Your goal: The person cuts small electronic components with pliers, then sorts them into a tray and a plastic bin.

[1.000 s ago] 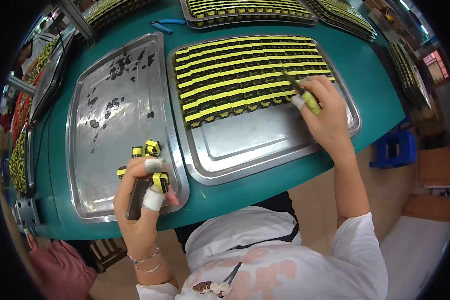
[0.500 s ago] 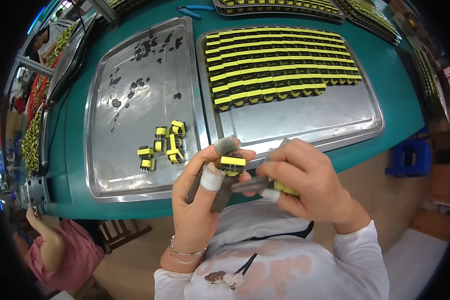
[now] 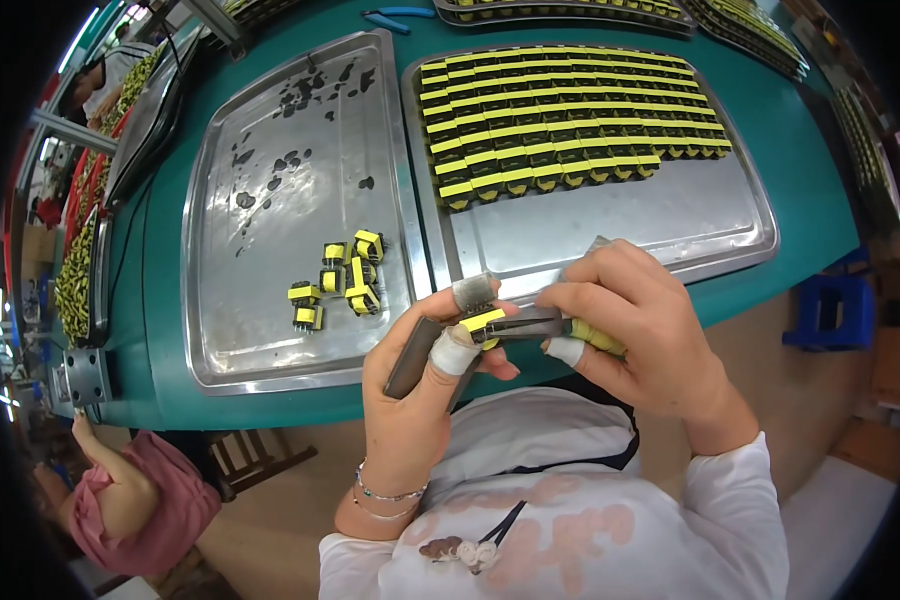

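Observation:
My left hand [image 3: 420,375] pinches a small black-and-yellow transformer [image 3: 487,320] between its tape-wrapped thumb and a finger with a grey cover. A dark grey slab [image 3: 413,358] also sits in that hand, partly hidden by the thumb. In my right hand [image 3: 640,335], thumb and fingers close round a dark two-jawed tool [image 3: 525,324] with a yellow-green grip [image 3: 598,337]. Its jaws lie at the transformer; whether they grip a part of it I cannot tell. Several loose transformers [image 3: 360,285] lie on the left metal tray [image 3: 270,350].
Rows of transformers [image 3: 570,125] fill the far part of the right metal tray [image 3: 610,235]. Blue-handled pliers [image 3: 400,17] lie at the back, near more loaded trays [image 3: 570,15]. A person in a pink top [image 3: 145,500] sits at left; a blue stool [image 3: 835,310] stands at right.
The tool in my right hand has come up and left, its jaws now over the transformer. My left hand has turned the transformer to a tilt. The whole view has shifted slightly.

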